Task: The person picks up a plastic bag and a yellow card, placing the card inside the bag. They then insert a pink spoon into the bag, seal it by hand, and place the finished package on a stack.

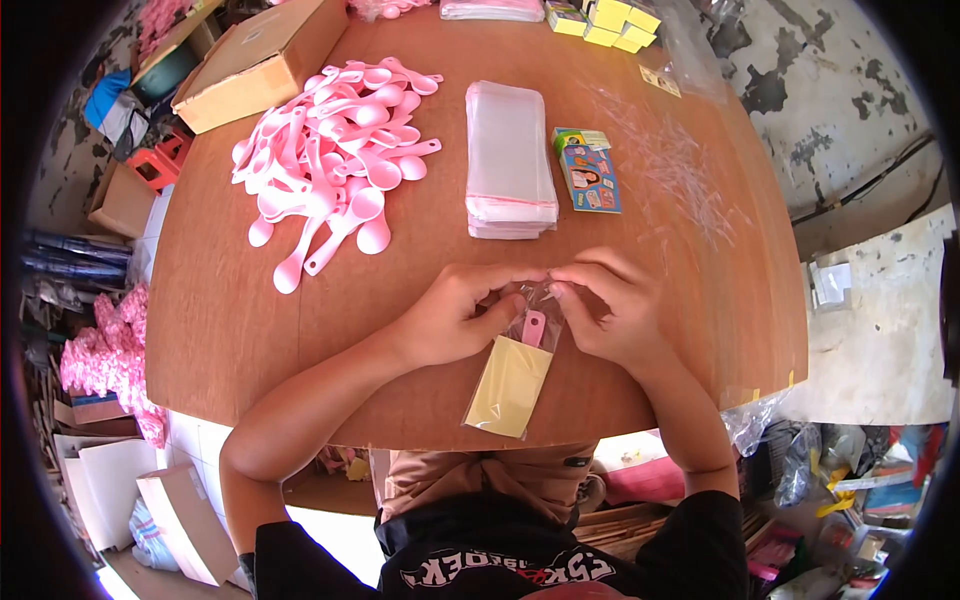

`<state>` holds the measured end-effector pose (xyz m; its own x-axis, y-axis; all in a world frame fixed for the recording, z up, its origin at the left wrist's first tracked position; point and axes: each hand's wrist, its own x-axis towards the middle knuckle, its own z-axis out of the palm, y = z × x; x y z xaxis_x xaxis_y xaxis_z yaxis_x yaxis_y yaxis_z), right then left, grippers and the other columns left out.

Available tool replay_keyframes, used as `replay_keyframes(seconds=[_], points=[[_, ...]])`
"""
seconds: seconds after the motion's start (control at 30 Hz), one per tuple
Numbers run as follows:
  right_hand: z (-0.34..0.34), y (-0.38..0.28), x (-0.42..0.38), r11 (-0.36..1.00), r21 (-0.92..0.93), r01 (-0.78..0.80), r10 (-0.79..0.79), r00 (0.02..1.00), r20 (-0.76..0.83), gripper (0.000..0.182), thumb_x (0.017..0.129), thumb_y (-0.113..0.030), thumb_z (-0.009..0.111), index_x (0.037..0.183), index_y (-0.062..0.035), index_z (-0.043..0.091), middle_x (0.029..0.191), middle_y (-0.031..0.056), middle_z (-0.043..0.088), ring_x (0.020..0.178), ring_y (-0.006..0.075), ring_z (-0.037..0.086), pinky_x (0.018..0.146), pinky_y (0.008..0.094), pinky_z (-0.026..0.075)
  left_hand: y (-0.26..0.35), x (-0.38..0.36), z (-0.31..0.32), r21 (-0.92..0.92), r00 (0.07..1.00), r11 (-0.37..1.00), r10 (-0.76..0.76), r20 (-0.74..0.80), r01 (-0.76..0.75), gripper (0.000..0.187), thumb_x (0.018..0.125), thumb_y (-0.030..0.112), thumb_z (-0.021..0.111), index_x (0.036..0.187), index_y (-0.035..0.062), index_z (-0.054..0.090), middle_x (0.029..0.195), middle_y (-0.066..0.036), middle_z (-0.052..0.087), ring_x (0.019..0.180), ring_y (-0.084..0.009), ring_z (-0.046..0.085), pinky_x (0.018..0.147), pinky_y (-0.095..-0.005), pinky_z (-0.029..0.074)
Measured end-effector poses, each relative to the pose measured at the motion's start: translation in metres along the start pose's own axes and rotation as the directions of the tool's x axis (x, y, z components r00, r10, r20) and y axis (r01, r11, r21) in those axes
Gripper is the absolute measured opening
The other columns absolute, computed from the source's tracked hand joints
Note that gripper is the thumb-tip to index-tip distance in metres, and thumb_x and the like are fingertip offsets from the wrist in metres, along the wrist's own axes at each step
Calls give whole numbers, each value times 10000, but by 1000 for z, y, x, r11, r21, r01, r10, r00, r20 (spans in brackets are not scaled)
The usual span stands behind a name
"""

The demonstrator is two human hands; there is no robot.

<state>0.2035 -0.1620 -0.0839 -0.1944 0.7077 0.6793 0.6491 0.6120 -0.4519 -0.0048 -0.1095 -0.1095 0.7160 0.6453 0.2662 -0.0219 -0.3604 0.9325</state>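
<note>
A clear plastic bag (553,325) lies near the table's front edge with a pale yellow card (508,388) and a pink spoon inside; only the spoon's handle (534,328) shows above the card. My left hand (470,308) pinches the bag's top end between thumb and forefinger. On the other side, my right hand (612,305) has its fingertips closed on the same end, close to the left fingertips. Beyond my hands lies a stack of flat clear bags (508,150), with a stack of printed cards (590,175) just right of it.
A heap of pink spoons (335,150) covers the table's left part, before a cardboard box (260,60). Thin clear strips (690,175) are scattered at the right. Yellow card stacks (610,22) stand at the back edge.
</note>
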Motion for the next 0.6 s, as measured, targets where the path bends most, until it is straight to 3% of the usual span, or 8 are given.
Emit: replay_keyframes(seconds=[0.07, 0.13, 0.23, 0.37, 0.43, 0.53, 0.6], points=[[3, 2, -2, 1000, -17, -7, 7, 1000, -5, 119, 734, -1, 736, 841, -39, 700, 788, 75, 634, 663, 219, 615, 568, 308, 496, 2, 1, 0, 2, 1000, 1000, -5, 10, 4, 350, 913, -39, 562, 1254, 24, 607, 963, -76, 686, 747, -55, 577, 636, -237, 479], [4, 3, -2, 996, -86, 31, -32, 999, -6, 106, 731, -20, 736, 827, -47, 699, 779, 62, 629, 659, 218, 614, 548, 313, 489, 4, 0, 1, -16, 1000, 1000, -18, -7, 17, 340, 891, -37, 566, 1227, -9, 609, 947, -142, 699, 715, -112, 618, 635, -264, 502], [3, 1, -1, 978, -203, 56, -54, 998, 11, 104, 719, -42, 739, 812, -57, 693, 773, 41, 617, 648, 210, 608, 533, 320, 483, -7, 0, 7, -56, 997, 997, 57, -51, -60, 348, 885, -37, 571, 1232, -20, 602, 930, -144, 698, 716, -105, 618, 624, -279, 501], [7, -4, -2, 946, -308, 100, -98, 995, 20, 120, 684, -46, 726, 790, -69, 675, 753, 25, 589, 633, 198, 597, 516, 319, 472, -6, -2, 7, -34, 1000, 999, 19, -23, -20, 358, 860, -40, 589, 1218, -31, 605, 903, -167, 691, 691, -149, 642, 616, -304, 505], [10, -5, -5, 909, -392, 139, -136, 990, 36, 121, 650, -42, 700, 747, -80, 638, 742, 17, 566, 630, 189, 593, 506, 315, 462, 4, -2, 4, 138, 999, 990, 38, 18, -40, 370, 832, -41, 606, 1201, -33, 610, 892, -193, 680, 679, -228, 663, 618, -327, 512], [13, -3, -7, 895, -416, 163, -168, 986, 25, 113, 632, -43, 672, 710, -88, 603, 718, 15, 548, 610, 187, 584, 491, 322, 452, 3, -5, 4, 175, 998, 984, 36, 50, -44, 417, 838, -63, 602, 1252, -20, 589, 875, -170, 674, 694, -146, 614, 630, -296, 492], [14, 0, -6, 913, -379, 152, -163, 987, 3, 117, 626, -35, 672, 702, -83, 597, 708, 20, 542, 594, 190, 577, 486, 317, 449, 4, -5, 4, 170, 998, 985, 33, 55, -42, 407, 842, -62, 595, 1246, -16, 595, 886, -176, 677, 701, -164, 626, 638, -299, 495]])
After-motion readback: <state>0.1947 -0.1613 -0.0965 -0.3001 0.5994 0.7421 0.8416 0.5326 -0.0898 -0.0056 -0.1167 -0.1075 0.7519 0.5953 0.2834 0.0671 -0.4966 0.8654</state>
